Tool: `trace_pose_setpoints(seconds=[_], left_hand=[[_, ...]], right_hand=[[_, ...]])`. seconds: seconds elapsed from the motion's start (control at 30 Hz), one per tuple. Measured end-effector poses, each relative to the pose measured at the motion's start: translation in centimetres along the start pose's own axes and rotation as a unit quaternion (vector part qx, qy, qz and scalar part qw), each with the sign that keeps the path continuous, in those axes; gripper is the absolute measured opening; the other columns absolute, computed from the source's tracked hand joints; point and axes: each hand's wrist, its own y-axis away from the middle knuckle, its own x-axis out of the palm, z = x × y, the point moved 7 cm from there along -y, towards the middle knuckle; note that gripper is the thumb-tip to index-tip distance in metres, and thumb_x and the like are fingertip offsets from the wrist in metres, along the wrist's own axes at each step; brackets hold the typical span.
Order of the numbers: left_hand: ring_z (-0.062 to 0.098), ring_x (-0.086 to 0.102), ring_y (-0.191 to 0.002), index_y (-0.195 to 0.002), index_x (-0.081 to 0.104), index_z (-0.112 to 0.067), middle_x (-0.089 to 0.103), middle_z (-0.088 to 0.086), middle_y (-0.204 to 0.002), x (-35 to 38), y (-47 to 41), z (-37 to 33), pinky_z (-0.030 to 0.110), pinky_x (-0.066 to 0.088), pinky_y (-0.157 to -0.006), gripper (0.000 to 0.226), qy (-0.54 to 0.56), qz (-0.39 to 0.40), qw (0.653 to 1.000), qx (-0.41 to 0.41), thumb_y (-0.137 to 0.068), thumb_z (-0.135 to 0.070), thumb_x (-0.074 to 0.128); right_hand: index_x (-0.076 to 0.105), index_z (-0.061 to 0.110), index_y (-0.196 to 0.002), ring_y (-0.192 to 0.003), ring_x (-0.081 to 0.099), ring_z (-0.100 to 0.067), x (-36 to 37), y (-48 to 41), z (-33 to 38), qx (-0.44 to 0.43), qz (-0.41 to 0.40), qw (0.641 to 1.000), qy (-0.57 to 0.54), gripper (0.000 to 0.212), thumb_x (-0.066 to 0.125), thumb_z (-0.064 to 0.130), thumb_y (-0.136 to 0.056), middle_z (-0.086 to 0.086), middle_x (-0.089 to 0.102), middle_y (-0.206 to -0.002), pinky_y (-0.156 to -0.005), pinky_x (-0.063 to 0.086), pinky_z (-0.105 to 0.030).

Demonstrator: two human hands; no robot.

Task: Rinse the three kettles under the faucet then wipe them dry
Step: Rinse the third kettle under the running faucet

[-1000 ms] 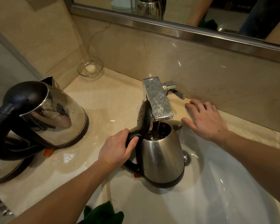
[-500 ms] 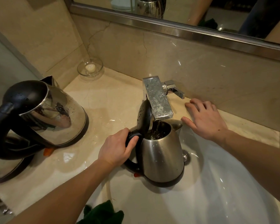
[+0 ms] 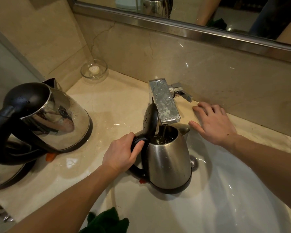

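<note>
We hold the steel kettle (image 3: 169, 158) upright in the white sink (image 3: 233, 199). Its long axis is vertical, the spout points away from us toward the back wall, and the black handle is turned toward our left. Our left hand (image 3: 123, 155) is wrapped round the top of that handle, thumb over it. The lid (image 3: 150, 121) stands open on its hinge, just beside the faucet (image 3: 164, 105), whose outlet sits directly over the kettle's mouth. A thin stream seems to fall into it, though the dim light makes that hard to judge. Our right hand (image 3: 213, 123) lies flat with fingers spread on the surface (image 3: 116, 101) at the sink's rim, holding nothing, its thumb near the spout. On the surface to the left a 2nd kettle (image 3: 57, 118) stands with its lid closed and its spout toward the corner. It hides much of a 3rd kettle (image 3: 3, 175), which the frame edge also cuts off. A green cloth (image 3: 106, 221) is cropped at the bottom edge, and a glass dish (image 3: 94, 69) sits in the corner.
</note>
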Motion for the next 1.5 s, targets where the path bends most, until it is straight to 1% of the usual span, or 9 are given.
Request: trace_pose_setpoints(seconds=[0.1,0.23,0.43,0.6,0.77,1.1,1.27,1.4,1.5], left_hand=[[0.013,0.054,-0.068,-0.102,0.054,-0.018,0.058,-0.005,-0.081,-0.05,-0.03,0.01,0.029,0.048,-0.063,0.061,-0.003,-0.006,1.000,0.003,-0.086,-0.066,0.020],[0.012,0.054,-0.067,-0.101,0.054,-0.018,0.057,-0.006,-0.080,0.02,-0.05,0.15,0.029,0.048,-0.062,0.064,-0.003,-0.012,1.000,0.004,-0.085,-0.067,0.016],[0.012,0.053,-0.067,-0.102,0.054,-0.019,0.057,-0.006,-0.081,0.03,0.00,0.16,0.021,0.041,-0.060,0.064,-0.003,-0.013,1.000,0.004,-0.085,-0.067,0.015],[0.013,0.054,-0.069,-0.103,0.054,-0.017,0.057,-0.005,-0.082,0.04,0.03,0.07,0.024,0.044,-0.062,0.053,-0.003,-0.007,1.000,0.004,-0.089,-0.059,0.025],[0.013,0.054,-0.068,-0.102,0.054,-0.018,0.058,-0.005,-0.081,-0.08,0.02,0.06,0.025,0.045,-0.062,0.063,-0.001,-0.013,1.000,0.005,-0.085,-0.066,0.017],[0.014,0.055,-0.069,-0.102,0.055,-0.017,0.058,-0.004,-0.082,-0.07,0.04,0.04,0.027,0.046,-0.063,0.057,0.002,-0.005,1.000,0.001,-0.088,-0.063,0.023],[0.014,0.054,-0.067,-0.101,0.055,-0.018,0.058,-0.005,-0.080,-0.13,-0.05,0.06,0.028,0.046,-0.062,0.065,0.000,-0.010,1.000,0.001,-0.084,-0.067,0.016],[0.014,0.055,-0.067,-0.100,0.055,-0.017,0.058,-0.004,-0.080,-0.05,-0.04,0.19,0.033,0.049,-0.063,0.065,-0.001,-0.010,1.000,0.001,-0.085,-0.067,0.016],[0.014,0.055,-0.067,-0.100,0.055,-0.017,0.059,-0.004,-0.080,0.00,-0.07,0.19,0.033,0.050,-0.063,0.064,-0.003,-0.010,1.000,0.001,-0.085,-0.066,0.017]], right_hand=[[0.042,0.022,-0.135,-0.114,0.043,-0.034,0.03,-0.02,0.03,0.001,0.003,1.000,0.000,0.069,0.015,0.067,-0.091,-0.007,0.041,-0.144,-0.098,0.037,-0.046],[0.041,0.023,-0.136,-0.116,0.042,-0.033,0.07,-0.02,0.02,0.004,0.006,1.000,0.000,0.070,0.014,0.068,-0.091,-0.006,0.039,-0.145,-0.099,0.036,-0.046],[0.040,0.022,-0.136,-0.116,0.043,-0.034,0.08,-0.02,0.00,0.003,0.008,1.000,-0.001,0.069,0.013,0.068,-0.091,-0.006,0.039,-0.145,-0.099,0.037,-0.047],[0.041,0.022,-0.135,-0.115,0.043,-0.034,0.02,0.01,0.05,0.001,0.007,1.000,0.000,0.068,0.014,0.067,-0.092,-0.007,0.040,-0.144,-0.099,0.037,-0.047],[0.042,0.022,-0.134,-0.113,0.044,-0.034,-0.01,0.05,0.09,-0.001,0.006,1.000,0.000,0.068,0.015,0.067,-0.092,-0.007,0.041,-0.143,-0.097,0.038,-0.046],[0.041,0.022,-0.135,-0.115,0.043,-0.033,0.05,0.05,0.04,0.002,0.006,1.000,0.002,0.068,0.014,0.068,-0.092,-0.006,0.040,-0.144,-0.097,0.038,-0.047],[0.043,0.021,-0.133,-0.113,0.044,-0.035,0.02,0.03,0.07,0.001,0.002,1.000,0.001,0.067,0.017,0.067,-0.092,-0.007,0.042,-0.142,-0.097,0.038,-0.047],[0.043,0.021,-0.133,-0.112,0.044,-0.034,0.02,0.05,-0.03,0.003,-0.001,1.000,0.001,0.065,0.018,0.066,-0.092,-0.007,0.042,-0.141,-0.097,0.038,-0.047],[0.044,0.021,-0.132,-0.110,0.045,-0.035,-0.01,0.08,0.05,0.001,-0.004,1.000,-0.002,0.065,0.020,0.066,-0.092,-0.007,0.043,-0.140,-0.095,0.039,-0.047]])
